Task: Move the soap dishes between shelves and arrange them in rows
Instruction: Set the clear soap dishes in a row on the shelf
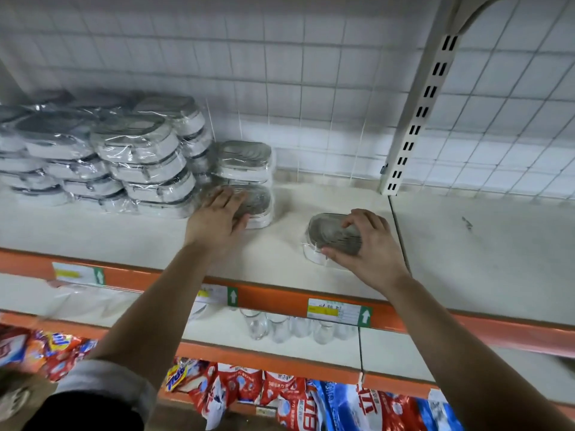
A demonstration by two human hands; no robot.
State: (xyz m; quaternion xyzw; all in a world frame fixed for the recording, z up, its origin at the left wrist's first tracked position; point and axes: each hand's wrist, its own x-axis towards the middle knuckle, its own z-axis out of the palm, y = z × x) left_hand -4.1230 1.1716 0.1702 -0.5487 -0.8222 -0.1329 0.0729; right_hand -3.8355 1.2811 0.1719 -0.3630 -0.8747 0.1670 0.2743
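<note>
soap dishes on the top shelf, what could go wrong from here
1. The left hand rests on the short stack beside tall wrapped stacks; a shove might topple them.
2. The lone soap dish gripped by the right hand sits near the front edge of the shelf; a slip could drop it toward the glasses below.

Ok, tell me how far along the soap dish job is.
Done: wrapped stacks stand in rows at the left of the shelf. In hand: the left hand rests flat on the low end stack, and the right hand grips a loose dish standing apart from it. Left: that dish is in no row yet, and the end stack looks lower than the rest.
</note>
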